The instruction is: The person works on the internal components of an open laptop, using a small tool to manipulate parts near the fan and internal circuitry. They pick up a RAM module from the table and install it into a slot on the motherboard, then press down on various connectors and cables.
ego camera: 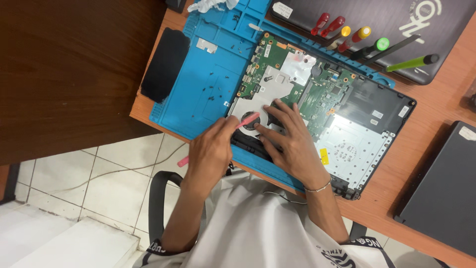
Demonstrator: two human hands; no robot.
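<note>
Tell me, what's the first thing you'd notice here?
The opened laptop on the blue work mat, its green circuit board bare, in the middle. Over its round fan, the left hand holds a pink tool while the right hand presses beside it. Colourful screwdrivers lie at the top.

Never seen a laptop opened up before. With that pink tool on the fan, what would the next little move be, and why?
Probably a short sweep of the pink tool across the fan. Its tip already rests there in the left hand, and the right hand presses flat beside the fan, steadying the open laptop.
</note>
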